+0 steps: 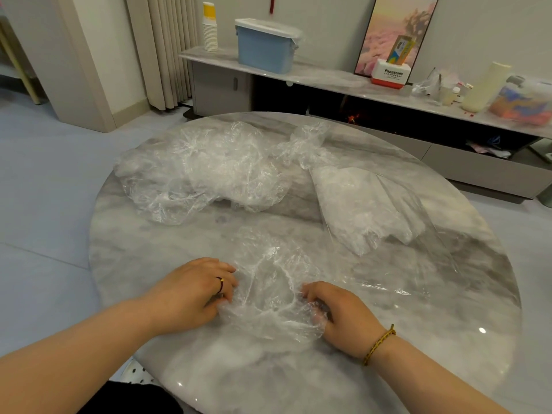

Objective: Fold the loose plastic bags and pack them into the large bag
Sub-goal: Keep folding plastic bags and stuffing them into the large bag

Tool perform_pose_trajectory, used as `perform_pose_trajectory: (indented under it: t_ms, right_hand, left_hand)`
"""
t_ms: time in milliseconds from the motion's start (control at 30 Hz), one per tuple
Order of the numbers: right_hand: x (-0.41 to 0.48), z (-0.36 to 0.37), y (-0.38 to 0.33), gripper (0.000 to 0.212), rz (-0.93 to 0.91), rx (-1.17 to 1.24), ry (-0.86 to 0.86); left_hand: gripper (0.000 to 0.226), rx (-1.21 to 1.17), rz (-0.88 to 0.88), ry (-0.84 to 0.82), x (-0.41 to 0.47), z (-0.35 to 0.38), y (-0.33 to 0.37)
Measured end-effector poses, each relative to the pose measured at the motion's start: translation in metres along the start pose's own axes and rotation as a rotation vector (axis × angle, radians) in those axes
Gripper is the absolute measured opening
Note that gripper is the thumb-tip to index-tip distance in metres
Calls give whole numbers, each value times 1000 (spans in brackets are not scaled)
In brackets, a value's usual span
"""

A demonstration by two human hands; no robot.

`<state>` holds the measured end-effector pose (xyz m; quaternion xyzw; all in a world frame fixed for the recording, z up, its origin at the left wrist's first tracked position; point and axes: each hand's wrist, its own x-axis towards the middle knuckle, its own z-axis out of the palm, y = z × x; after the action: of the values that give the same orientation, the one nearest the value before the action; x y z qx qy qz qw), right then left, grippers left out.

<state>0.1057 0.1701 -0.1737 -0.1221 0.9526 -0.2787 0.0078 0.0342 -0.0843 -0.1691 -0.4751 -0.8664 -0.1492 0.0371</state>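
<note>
Loose bag [268,294] front on table [209,377]; heap [203,171] behind-left, large bag [358,204] behind-right.

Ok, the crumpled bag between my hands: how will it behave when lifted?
Probably floppy: the bag is thin, wrinkled, see-through film and drapes over the right hand. Likely very light, so it may drift or spring open if let go. It could slide on the glossy table, so pinning it while folding seems wise.

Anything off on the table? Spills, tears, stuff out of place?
Nothing stands out. Crumpled bags lie heaped far left on the table, the large bag at right, and the left hand and right hand grip one bag up front. No spill or tear visible.
</note>
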Motion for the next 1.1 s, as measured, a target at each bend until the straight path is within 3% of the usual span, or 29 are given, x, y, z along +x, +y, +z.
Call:
perform_pose_trajectory:
  t_ms: [100,200,233,300,367,467,533,567,667,733,867,1100]
  right_hand:
    - [3,0,1,43,-11,-59,6]
    - [5,-1,0,47,-15,-76,29]
    - [5,-1,-2,52,-9,-70,31]
    - [5,-2,-1,56,16,-63,27]
    - [5,-2,0,43,59,-51,33]
    - [9,-2,2,22,141,31,28]
    - [12,-2,0,9,190,103,51]
    - [14,-3,-1,14,213,146,67]
    - [17,-5,-9,34,268,251,106]
    - [18,-5,-11,34,287,298,110]
    - [19,-6,-15,34,297,335,106]
    - [22,-6,-15,31,347,324,158]
  left_hand:
    - [13,-338,-160,84,-5,-6,4]
    - [14,-651,-441,224,-5,-15,12]
    - [7,-733,-479,250,-5,-17,12]
    - [15,-860,-563,283,-2,-17,8]
    - [7,-907,-624,274,0,-15,7]
    - [22,-979,-671,279,5,-6,4]
    - [14,-1039,-680,331,7,-9,7]
    - [3,-1063,-681,338,7,-13,9]
    - [43,-983,-597,134,3,-11,10]
    - [52,-802,-545,0,0,-7,13]
    - [39,-739,-583,158,3,1,8]
    - [23,-1041,-771,311,10,-18,5]
